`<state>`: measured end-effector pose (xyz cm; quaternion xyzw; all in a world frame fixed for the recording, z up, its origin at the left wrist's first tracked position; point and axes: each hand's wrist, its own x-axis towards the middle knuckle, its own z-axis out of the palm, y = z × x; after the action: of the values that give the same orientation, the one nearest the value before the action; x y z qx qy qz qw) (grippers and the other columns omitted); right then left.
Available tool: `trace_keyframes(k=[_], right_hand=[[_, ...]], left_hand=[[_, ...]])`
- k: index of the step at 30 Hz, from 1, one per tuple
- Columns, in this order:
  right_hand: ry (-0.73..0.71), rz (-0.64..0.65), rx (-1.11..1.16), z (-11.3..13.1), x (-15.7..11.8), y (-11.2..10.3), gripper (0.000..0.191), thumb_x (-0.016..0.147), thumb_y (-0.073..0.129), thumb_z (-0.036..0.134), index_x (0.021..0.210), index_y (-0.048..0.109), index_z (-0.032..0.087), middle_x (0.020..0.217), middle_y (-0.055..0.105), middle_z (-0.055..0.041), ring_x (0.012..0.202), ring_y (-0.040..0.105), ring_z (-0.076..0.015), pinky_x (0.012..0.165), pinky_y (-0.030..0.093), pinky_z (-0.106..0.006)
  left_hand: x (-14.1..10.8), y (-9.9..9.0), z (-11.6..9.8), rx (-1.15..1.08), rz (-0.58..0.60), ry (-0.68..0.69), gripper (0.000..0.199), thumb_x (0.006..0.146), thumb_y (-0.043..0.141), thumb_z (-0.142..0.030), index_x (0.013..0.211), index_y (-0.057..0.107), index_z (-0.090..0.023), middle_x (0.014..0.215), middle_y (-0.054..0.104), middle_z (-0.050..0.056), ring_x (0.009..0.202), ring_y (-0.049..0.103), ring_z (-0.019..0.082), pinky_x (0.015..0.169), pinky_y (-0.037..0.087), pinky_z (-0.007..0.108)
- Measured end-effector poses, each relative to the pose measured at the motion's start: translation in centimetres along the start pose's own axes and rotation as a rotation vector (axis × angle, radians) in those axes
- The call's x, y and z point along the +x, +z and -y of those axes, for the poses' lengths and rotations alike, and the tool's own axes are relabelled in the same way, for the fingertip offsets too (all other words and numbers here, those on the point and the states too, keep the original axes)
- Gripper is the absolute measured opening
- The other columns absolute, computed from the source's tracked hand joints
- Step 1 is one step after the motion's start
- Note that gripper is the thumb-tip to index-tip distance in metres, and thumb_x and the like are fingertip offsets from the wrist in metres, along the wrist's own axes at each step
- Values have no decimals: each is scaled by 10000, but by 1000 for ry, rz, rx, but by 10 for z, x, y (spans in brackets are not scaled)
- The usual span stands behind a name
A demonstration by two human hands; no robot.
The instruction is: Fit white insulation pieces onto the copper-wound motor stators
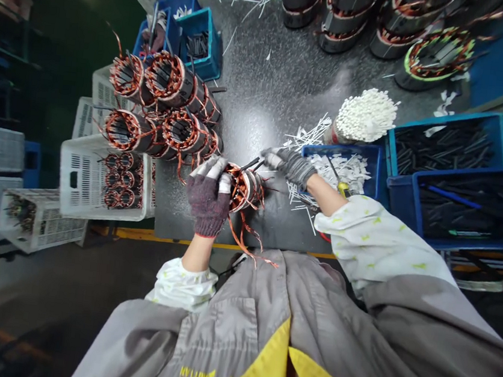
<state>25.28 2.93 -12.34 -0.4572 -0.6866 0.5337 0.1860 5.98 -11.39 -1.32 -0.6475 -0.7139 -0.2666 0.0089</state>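
Observation:
A copper-wound stator (250, 189) lies near the table's front edge, its loose copper leads hanging over the edge. My left hand (209, 196), in a dark purple glove with white fingertips, is wrapped against the stator's left side. On the other side, my right hand (288, 163), in a grey striped glove, has its fingers pressed together around the end of a thin black sleeve (258, 166) at the stator's upper right. Another black sleeve (249, 164) sticks up from the windings.
Stacked stators (181, 129) stand at the left beside a white crate (84, 178). A blue bin of white pieces (378, 172), a bundle of white sticks (366, 117) and bins of black sleeves (502, 138) are at the right. More stators (348, 12) line the back.

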Motion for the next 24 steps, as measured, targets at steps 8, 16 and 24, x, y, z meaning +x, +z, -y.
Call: trace_keyframes(k=[8, 16, 24], right_hand=[[39, 18, -686, -14, 26, -2, 111, 811, 620, 28, 806, 730, 40, 1047, 737, -281, 1279, 570, -460, 1137, 297, -687], [62, 25, -470, -8, -16, -12, 273, 887, 636, 258, 1109, 721, 124, 1053, 768, -133, 970, 719, -262, 942, 557, -418], [279, -70, -428, -20, -71, 30, 312, 933, 521, 313, 1094, 741, 161, 1069, 781, -144, 1013, 726, -310, 967, 552, -438]], left_hand=[[3, 0, 8, -43, 30, -22, 338, 1037, 496, -327, 1302, 678, -225, 1344, 694, 75, 1316, 590, 210, 1159, 443, 401], [5, -2, 10, -29, 65, -29, 352, 1042, 476, -365, 1297, 679, -233, 1344, 694, 68, 1307, 594, 207, 1150, 464, 404], [5, -1, 12, -57, 54, -18, 346, 1039, 488, -355, 1304, 678, -236, 1339, 693, 69, 1317, 587, 206, 1163, 449, 393]])
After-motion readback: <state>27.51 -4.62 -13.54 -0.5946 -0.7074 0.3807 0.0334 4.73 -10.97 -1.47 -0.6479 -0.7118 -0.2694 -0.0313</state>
